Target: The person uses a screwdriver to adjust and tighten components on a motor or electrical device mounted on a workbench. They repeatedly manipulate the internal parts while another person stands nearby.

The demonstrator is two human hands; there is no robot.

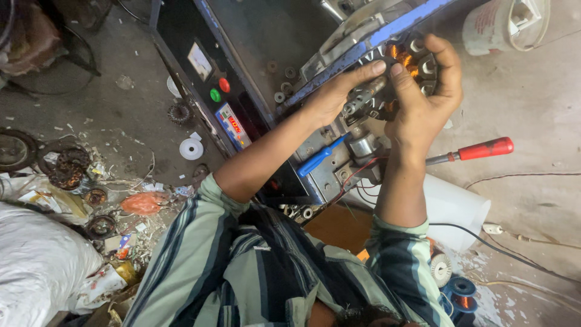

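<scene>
At about nine o'clock, on the gritty concrete floor, lay rusty round metal parts among paper scraps, with a white sack at seven o'clock and a small white ring nearer the centre. A dark winding machine stood at eleven o'clock, its panel carrying a red button, a green button and a small lit display. A blue-handled screwdriver rested on its grey metal base, close to the centre. The left hand, fingers stretched out together, pressed a fingertip against the stator at one o'clock. That stator was a round, toothed metal core, dark and worn, with bright copper wire wound on several poles and bare pale slots on others; it sat against the machine's blue frame edge. The right hand was curled around its rim, thumb on the near face. A red-handled screwdriver lay at three o'clock beside a smooth white plastic cylinder, a white bucket stood at one o'clock, and blue wire spools sat at five o'clock.
</scene>
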